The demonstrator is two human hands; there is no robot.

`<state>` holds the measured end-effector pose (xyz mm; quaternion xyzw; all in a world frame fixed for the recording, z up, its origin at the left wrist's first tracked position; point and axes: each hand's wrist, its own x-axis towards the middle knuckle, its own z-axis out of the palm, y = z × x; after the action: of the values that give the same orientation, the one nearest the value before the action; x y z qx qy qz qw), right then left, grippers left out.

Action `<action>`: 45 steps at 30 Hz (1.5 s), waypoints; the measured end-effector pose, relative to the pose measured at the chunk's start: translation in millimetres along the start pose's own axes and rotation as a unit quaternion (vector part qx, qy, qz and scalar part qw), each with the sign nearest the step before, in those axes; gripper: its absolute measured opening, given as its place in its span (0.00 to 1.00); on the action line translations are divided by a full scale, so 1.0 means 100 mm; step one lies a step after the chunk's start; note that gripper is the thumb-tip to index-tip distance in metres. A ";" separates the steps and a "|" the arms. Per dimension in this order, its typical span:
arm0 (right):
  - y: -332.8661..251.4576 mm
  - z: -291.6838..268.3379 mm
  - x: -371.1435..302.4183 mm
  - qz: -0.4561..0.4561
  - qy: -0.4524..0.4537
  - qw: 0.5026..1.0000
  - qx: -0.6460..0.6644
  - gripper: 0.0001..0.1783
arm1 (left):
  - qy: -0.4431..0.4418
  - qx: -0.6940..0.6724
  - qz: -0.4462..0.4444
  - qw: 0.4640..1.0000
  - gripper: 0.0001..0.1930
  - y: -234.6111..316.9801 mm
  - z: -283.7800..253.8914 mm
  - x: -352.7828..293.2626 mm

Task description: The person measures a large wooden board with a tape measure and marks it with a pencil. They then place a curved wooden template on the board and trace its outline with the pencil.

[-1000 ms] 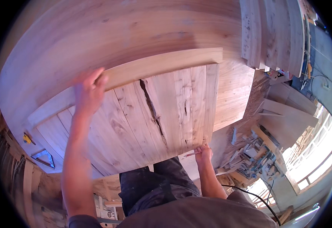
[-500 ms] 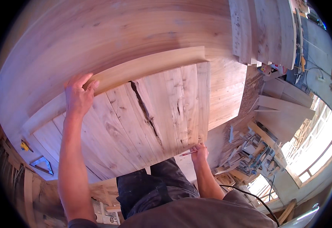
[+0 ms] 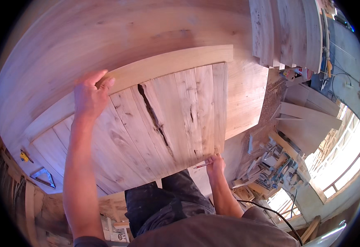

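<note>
A panel of joined wooden planks (image 3: 126, 123), with a long dark crack among its boards, lies in front of me on a broad wooden surface. Along its far edge runs a narrow wooden strip (image 3: 171, 60), whose right end juts a little beyond the panel's corner. My left hand (image 3: 91, 94) grips the strip near the panel's left part, thumb toward me and fingers over the far side. At the panel's near right corner is my right hand (image 3: 216, 164), closed round a thin reddish pencil (image 3: 202, 165) and touching the panel's edge. Its fingertips are partly hidden.
A triangle square (image 3: 44, 177) and a small yellow tool (image 3: 24, 156) lie at the left. Stacked planks (image 3: 287, 33) stand at the far right. Wood offcuts (image 3: 279, 164) are heaped on the floor to the right, near leaning sheets (image 3: 309, 119). A black cable (image 3: 270, 209) passes beside my right arm.
My left hand and the wooden strip have slid to the right, so the strip's end sticks out past the panel. The right hand stays at the corner with the pencil.
</note>
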<state>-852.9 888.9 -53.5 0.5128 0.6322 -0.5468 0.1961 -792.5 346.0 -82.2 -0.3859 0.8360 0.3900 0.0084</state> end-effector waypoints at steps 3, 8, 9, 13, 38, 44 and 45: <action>0.02 -0.04 0.01 -0.002 -0.024 1.000 0.002 0.09 | -0.002 0.013 -0.006 1.000 0.22 0.10 0.00 0.02; 0.02 -0.08 -0.02 0.004 -0.031 0.999 0.022 0.08 | 0.006 0.012 0.000 1.000 0.22 0.29 0.28 0.12; 0.01 -0.07 -0.02 0.006 -0.035 0.999 0.020 0.08 | -0.014 0.004 -0.036 0.999 0.22 0.27 0.28 0.11; -0.01 -0.02 -0.03 0.016 -0.022 0.999 0.021 0.12 | -0.006 -0.019 -0.042 0.999 0.21 0.05 0.05 0.02; -0.10 0.03 -0.12 -0.004 -0.035 0.999 0.026 0.05 | 0.117 0.126 0.014 0.985 0.20 0.19 0.36 0.09; -0.07 -0.07 0.00 0.003 -0.012 0.999 0.041 0.11 | 0.152 0.158 -0.010 0.976 0.24 0.17 0.49 0.12; -0.06 -0.06 0.01 0.003 -0.014 0.999 0.043 0.07 | 0.154 0.144 -0.001 0.978 0.24 0.17 0.50 0.12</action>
<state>-856.7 895.8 -49.0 0.5147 0.6037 -0.5804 0.1839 -826.2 377.8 -109.7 -0.4371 0.8741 0.2016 -0.0650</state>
